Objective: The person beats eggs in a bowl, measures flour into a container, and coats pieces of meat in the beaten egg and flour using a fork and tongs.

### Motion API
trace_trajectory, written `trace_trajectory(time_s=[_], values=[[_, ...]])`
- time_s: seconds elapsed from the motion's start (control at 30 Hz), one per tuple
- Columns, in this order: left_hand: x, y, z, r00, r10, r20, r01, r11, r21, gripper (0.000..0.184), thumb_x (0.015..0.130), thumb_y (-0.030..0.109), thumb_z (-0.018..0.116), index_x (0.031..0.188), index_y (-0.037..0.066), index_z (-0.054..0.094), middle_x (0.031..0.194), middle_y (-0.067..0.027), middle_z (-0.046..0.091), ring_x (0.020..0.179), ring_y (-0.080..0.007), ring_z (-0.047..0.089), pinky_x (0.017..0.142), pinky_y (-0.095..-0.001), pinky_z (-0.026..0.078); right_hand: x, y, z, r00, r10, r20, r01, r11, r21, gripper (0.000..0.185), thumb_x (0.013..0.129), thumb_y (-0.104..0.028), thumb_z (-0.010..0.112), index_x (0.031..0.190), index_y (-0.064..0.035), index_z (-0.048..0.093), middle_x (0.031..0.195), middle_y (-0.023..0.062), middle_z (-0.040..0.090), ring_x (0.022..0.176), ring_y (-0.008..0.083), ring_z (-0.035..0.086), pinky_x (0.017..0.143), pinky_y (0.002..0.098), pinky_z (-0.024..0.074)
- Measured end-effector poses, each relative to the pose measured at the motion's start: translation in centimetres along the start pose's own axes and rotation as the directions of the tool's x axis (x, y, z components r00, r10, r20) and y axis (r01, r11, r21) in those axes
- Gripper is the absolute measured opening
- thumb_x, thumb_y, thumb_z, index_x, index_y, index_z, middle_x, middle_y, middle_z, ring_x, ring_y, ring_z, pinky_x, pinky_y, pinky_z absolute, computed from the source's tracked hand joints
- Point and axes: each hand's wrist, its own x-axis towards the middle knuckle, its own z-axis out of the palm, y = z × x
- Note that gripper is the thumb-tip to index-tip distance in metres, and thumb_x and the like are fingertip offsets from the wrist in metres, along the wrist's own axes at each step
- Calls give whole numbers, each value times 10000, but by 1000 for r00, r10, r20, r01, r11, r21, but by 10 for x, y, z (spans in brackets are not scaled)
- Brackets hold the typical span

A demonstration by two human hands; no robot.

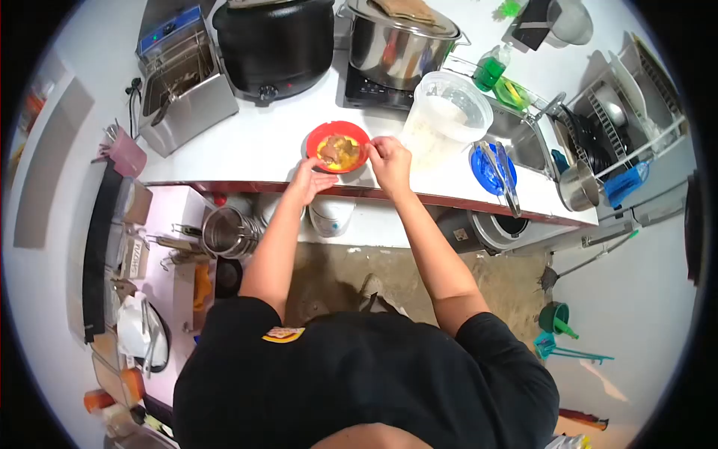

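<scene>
A red bowl (pixel 337 126) with yellow broth and brown chunks of food (pixel 340 150) is near the counter's front edge. My left hand (pixel 307 182) is at its lower left, thumb at the rim and fingers stretched along the near side. At the right rim, my right hand (pixel 392 165) has thumb and bent fingers closed on the edge. Just right of that hand is a translucent plastic tub (pixel 456 112) with pale contents, its opening tipped toward the right. Farther right, metal tongs (pixel 499 176) lie across a blue plate (pixel 485 173).
Along the back of the counter are a fryer (pixel 187 112), a black soup warmer (pixel 275 52) and a steel pot (pixel 400 49) on an induction cooker (pixel 374 91). A sink (pixel 516 135) and a dish rack (pixel 609 112) are at the right. Shelves below the counter hold a strainer (pixel 224 232).
</scene>
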Motion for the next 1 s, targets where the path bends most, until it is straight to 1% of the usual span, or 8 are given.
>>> trace_trajectory(time_s=[0.07,0.33,0.43,0.5,0.63,0.7,0.83,1.0], values=[[16,-5,5,999,38,27,-37,999,-25,461,787,188,491,1173,-17,343,1051,-286,510,945,-344,571,844,-366,474,24,-4,-12,943,-330,26,329,943,46,116,774,-76,626,853,-13,570,785,120,610,646,237,608,556,299,467],[-25,-12,21,983,148,-107,-156,985,-70,490,703,-30,461,1184,21,379,1097,-132,497,969,-242,559,814,-378,508,44,13,-30,907,-373,198,342,924,174,131,838,-46,541,916,-5,444,784,147,611,647,268,616,562,330,482],[-57,-17,23,986,131,-106,-133,991,-13,474,700,-8,487,1167,36,419,1082,-107,503,944,-197,567,703,-316,552,23,14,-39,957,-198,214,153,966,210,128,868,-46,497,920,-2,389,782,158,620,604,214,619,542,295,486],[-75,-23,31,981,130,-143,-140,988,-62,463,700,8,504,1157,40,434,1079,-98,505,932,-178,572,649,-273,558,8,17,-43,967,168,192,-238,865,442,109,890,-46,453,924,-3,359,788,160,624,600,157,609,523,257,481],[-86,-46,24,992,106,-63,-114,982,-150,515,725,25,519,1220,63,381,1138,-92,482,1021,-202,526,841,-366,485,-24,42,-34,709,580,401,-667,369,647,96,915,-98,416,923,-45,337,802,191,604,555,170,568,502,253,470],[-86,-47,24,994,103,-45,-109,983,-147,524,735,21,518,1233,74,364,1162,-86,470,1056,-210,503,909,-396,428,-26,42,-40,689,602,405,-682,347,644,95,916,-104,422,919,-55,340,804,198,599,556,180,559,512,260,466],[-76,-41,26,988,145,47,-134,972,-193,495,740,6,508,1213,84,383,1161,-75,473,1037,-192,514,893,-377,442,-5,19,-66,926,322,199,-365,620,694,99,913,-78,416,918,-44,322,833,188,608,592,147,562,550,236,462],[-57,-25,35,985,151,85,-137,979,-148,472,749,10,507,1203,79,395,1082,-71,514,986,-175,541,863,-353,460,-2,1,-89,994,69,90,-110,777,620,103,882,8,415,894,-41,326,814,202,614,609,147,570,572,232,465]])
